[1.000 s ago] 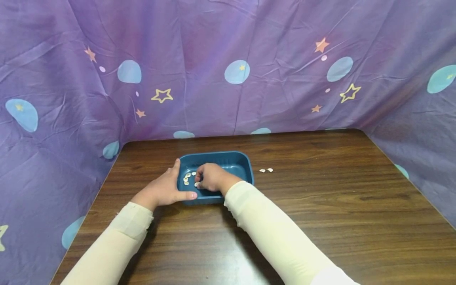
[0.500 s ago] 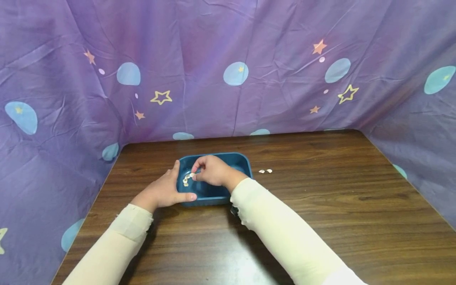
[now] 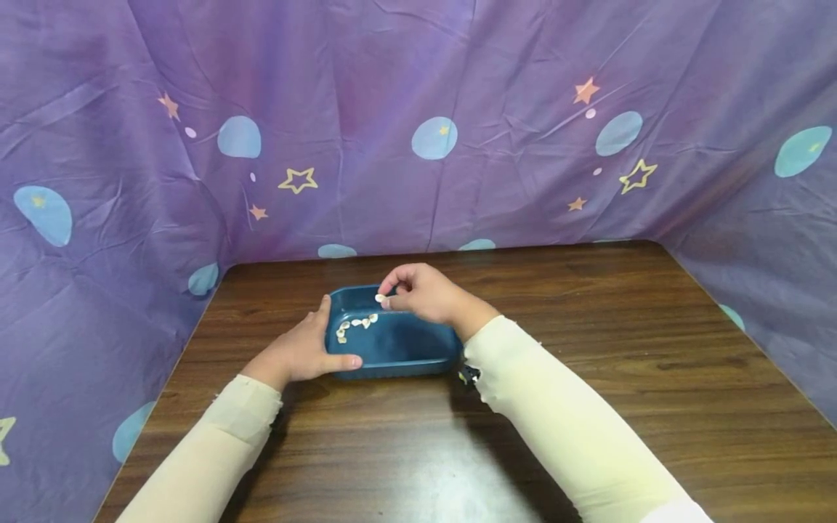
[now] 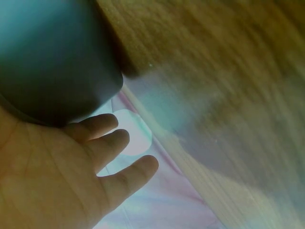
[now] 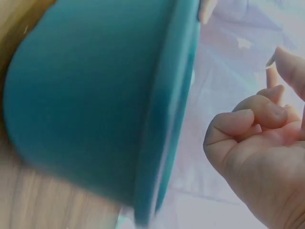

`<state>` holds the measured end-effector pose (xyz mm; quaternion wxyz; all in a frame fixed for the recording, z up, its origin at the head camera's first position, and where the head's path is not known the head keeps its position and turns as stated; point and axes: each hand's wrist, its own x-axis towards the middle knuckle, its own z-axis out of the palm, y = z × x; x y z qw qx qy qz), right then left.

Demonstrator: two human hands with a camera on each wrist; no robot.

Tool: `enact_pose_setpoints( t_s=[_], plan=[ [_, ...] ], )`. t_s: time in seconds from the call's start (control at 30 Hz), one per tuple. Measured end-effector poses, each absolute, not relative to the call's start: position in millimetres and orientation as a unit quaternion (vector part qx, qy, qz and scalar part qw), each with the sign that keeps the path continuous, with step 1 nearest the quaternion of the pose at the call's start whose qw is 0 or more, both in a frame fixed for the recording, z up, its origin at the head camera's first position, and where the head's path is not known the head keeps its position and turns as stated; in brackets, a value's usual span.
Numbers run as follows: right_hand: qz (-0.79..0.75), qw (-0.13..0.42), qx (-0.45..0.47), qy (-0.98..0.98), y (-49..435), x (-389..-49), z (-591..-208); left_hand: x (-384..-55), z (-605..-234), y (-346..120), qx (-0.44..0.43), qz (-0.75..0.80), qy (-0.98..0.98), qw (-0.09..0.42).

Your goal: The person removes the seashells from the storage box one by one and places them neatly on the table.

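Observation:
A blue plastic basin stands on the table, with several small white shells in a curved row on its floor at the left. My left hand rests against the basin's left end, thumb along the front rim; in the left wrist view its fingers stretch out straight beside the basin wall. Over the basin's back part, my right hand pinches one small white shell between thumb and index finger. In the right wrist view that shell shows edge-on at the thumb tip, the other fingers curled.
The brown wooden table extends around the basin. A purple curtain with stars and blue ovals hangs behind and at both sides. A small dark device shows under the right wrist.
My right hand has risen and moved right from the basin floor to above its back part. More shells show in the row. Two shells on the table at right are now hidden. My left hand stays put.

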<state>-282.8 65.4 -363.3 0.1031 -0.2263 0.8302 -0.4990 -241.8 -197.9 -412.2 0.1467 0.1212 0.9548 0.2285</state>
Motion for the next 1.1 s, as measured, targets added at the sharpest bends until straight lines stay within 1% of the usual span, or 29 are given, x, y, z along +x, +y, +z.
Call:
enact_pose_setpoints(
  t_s=[0.3, 0.73, 1.1],
  plan=[
    [-0.512, 0.065, -0.217, 0.829, 112.2, -288.0, -358.9, -239.4, -411.7, -197.1, 0.111, 0.230, 0.956, 0.146],
    [-0.463, 0.048, -0.170, 0.868, 184.3, -300.4, -366.7, -239.5, -412.0, -196.2, 0.117, 0.228, 0.956, 0.144],
    [-0.429, 0.036, -0.137, 0.892, 225.3, -307.7, -386.3, -239.1, -411.1, -196.7, 0.112, 0.228, 0.956, 0.146]
  ],
)
